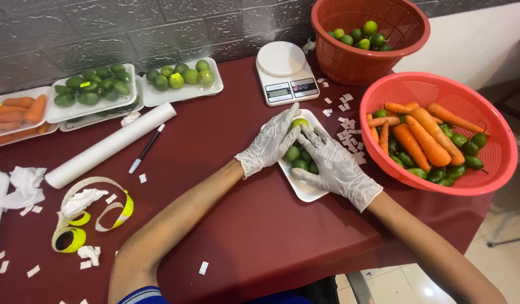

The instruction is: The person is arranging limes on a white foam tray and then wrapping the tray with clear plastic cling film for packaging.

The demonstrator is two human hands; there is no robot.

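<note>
Maroon table [232, 225], grey tile wall behind. White foam tray [305, 188] sits centre w/ small green limes [298, 155] piled on it. Left hand [271, 141], gloved, fingers curled over limes at tray's far end. Right hand [336, 163], gloved, fingers spread, pressing on pile from near side. Kitchen scale [285, 73] just beyond tray; pink basket [496, 163] of carrots and green veg to right.

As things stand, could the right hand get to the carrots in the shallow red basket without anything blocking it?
Probably yes. The right hand rests on the limes in the white tray, and the shallow red basket sits just beside it, open-topped, with the carrots lying on top. Nothing stands between them.
</note>
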